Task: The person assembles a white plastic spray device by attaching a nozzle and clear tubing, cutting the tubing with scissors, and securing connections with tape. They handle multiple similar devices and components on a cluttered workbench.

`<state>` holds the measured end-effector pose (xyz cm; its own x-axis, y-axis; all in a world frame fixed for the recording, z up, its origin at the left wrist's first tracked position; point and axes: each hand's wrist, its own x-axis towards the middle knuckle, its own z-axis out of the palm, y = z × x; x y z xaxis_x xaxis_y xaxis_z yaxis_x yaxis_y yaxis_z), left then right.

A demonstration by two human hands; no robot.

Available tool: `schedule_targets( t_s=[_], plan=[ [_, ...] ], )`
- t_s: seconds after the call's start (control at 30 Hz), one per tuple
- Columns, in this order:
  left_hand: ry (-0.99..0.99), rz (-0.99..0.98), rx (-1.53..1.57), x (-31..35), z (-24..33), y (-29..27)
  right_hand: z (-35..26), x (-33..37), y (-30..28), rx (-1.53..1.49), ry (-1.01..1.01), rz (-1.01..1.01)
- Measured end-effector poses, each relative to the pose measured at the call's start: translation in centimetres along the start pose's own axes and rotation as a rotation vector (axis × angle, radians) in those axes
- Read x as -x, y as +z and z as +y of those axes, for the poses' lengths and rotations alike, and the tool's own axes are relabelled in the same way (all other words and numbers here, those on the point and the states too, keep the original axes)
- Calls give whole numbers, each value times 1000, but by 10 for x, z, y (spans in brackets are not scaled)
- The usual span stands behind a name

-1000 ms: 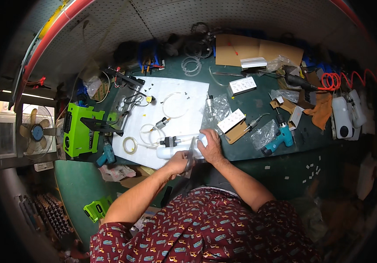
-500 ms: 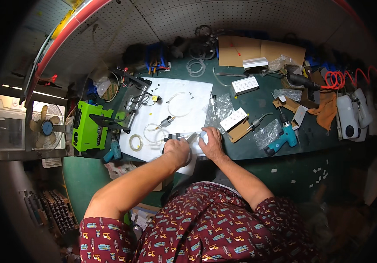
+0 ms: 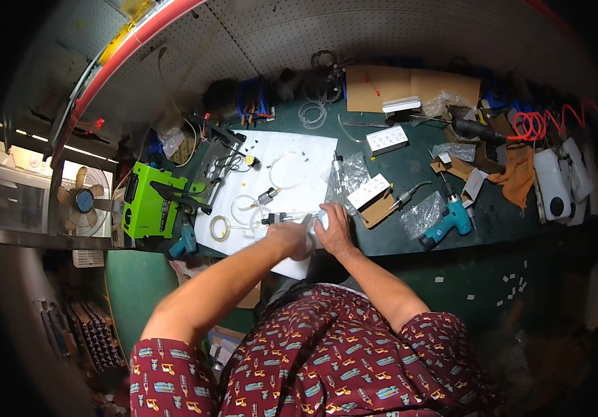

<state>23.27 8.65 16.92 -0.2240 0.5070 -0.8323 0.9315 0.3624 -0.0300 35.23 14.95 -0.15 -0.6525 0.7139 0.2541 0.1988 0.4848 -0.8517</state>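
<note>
Near the bench's front edge my left hand (image 3: pixel 290 240) is closed around what looks like a pair of scissors (image 3: pixel 307 220), its grey blades pointing away from me. Close by on the right, my right hand (image 3: pixel 334 233) has its fingers bent around a small white piece (image 3: pixel 323 219), whose kind I cannot make out. Just beyond my left hand lies a small black fitting (image 3: pixel 273 218) joined to clear tubing (image 3: pixel 218 228). A metal cylinder-like part (image 3: pixel 267 196) with thin tubing rests farther up on the white sheet (image 3: pixel 306 149).
A green machine (image 3: pixel 149 201) stands left, beside a fan (image 3: pixel 85 201). To the right are an open white box (image 3: pixel 372 194), a closed white box (image 3: pixel 387 140), bubble wrap (image 3: pixel 422 214), a teal cordless drill (image 3: pixel 450 219) and an orange cloth (image 3: pixel 512 177). Cardboard (image 3: pixel 410 90) leans at the back.
My left hand has shifted slightly right, and the scissors' blades have turned a little more upright. My right hand stays nearly in place. The whole view has shifted slightly.
</note>
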Motion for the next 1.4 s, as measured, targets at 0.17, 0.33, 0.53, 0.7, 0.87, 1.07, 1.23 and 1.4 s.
schedule_targets(
  t_s=[0.17, 0.33, 0.53, 0.7, 0.87, 1.07, 1.23, 1.4],
  plan=[
    [28, -166, 1379, -13, -32, 42, -3, 0, -2, -3, -13, 25],
    [161, -241, 1920, 3, -30, 69, -24, 2, -16, 26, 51, 95],
    [131, -136, 2303, 4, -15, 95, -62, 22, -34, -416, 725, -298],
    [226, -105, 2383, 10, -2, 99, -90, -7, -24, -869, 1333, -442],
    [455, -83, 2469, 10, -7, 113, -87, -14, -18, -830, 1400, -443],
    [429, -65, 2552, 22, -13, 125, -71, -6, -4, -996, 1445, -485],
    [-196, 633, 2088, 23, -23, 157, -55, -9, 8, -1126, 1453, -477],
    [-50, 836, 536, 84, 10, 66, -55, -7, 21, -1163, 1435, -496]
  ],
)
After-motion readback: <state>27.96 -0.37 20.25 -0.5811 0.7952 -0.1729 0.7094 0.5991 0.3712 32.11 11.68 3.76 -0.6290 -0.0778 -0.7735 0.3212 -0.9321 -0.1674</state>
